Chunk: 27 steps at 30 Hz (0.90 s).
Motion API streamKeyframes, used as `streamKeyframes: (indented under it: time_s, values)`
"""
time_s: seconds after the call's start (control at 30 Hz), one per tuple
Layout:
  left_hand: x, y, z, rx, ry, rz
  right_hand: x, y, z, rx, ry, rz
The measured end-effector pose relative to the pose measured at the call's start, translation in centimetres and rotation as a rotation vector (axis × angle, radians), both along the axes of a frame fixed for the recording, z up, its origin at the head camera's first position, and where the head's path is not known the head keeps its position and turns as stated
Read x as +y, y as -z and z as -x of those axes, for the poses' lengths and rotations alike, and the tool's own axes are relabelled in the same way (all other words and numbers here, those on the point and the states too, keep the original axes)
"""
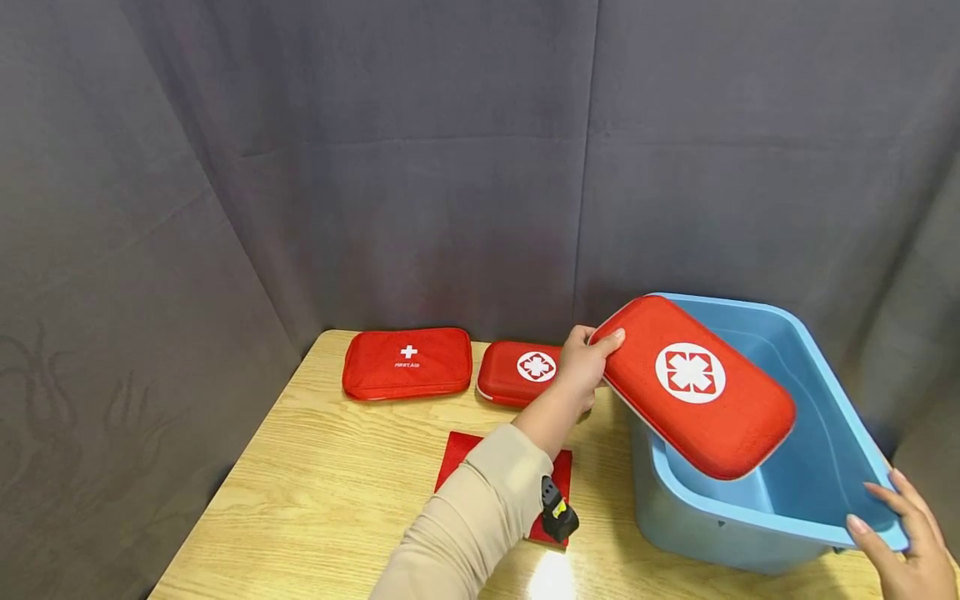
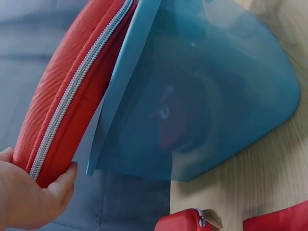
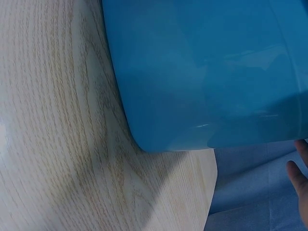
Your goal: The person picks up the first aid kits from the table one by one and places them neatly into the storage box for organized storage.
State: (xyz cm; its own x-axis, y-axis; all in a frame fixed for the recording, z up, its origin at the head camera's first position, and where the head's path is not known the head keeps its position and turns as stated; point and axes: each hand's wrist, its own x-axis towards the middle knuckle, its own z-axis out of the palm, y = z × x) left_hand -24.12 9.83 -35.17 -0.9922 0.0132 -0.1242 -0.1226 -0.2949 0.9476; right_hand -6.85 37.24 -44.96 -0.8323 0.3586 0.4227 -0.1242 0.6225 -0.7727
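Observation:
My left hand [image 1: 581, 367] grips a red zippered first-aid case [image 1: 735, 425] by its left end, thumb on top. The case has a white round emblem and is tilted over the opening of a blue plastic bin [image 1: 712, 533]. In the left wrist view, the zipper side of the case [image 2: 72, 96] lies close beside the bin's rim [image 2: 122, 86]. At the bin's near right corner my right hand [image 1: 911, 542] holds the rim, thumb and fingertips over it. Only some fingers [image 3: 296, 175] show in the right wrist view.
A flat red pouch [image 1: 408, 379] marked FIRST AID lies at the table's back left. Beside it lies a smaller red case [image 1: 506, 367], partly behind my left hand. A flat red item [image 1: 455, 452] lies under my left forearm. Grey curtains [image 1: 450, 167] stand behind the table.

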Motion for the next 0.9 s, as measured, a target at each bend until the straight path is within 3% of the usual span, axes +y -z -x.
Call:
streamKeyframes:
  time_s: [0.1,0.43,0.9]
  values:
    - [0.4,0.1,-0.2,-0.006,-0.002,0.015,-0.1,0.0,0.0,-0.040,0.011,-0.013]
    - [2.1,-0.1,-0.9,0.036,-0.013,0.113,-0.3,-0.3,0.0,-0.018,0.011,-0.017]
    - [3.3,-0.7,-1.5,-0.004,0.050,0.251,-0.4,-0.5,-0.2,-0.079,0.030,0.000]
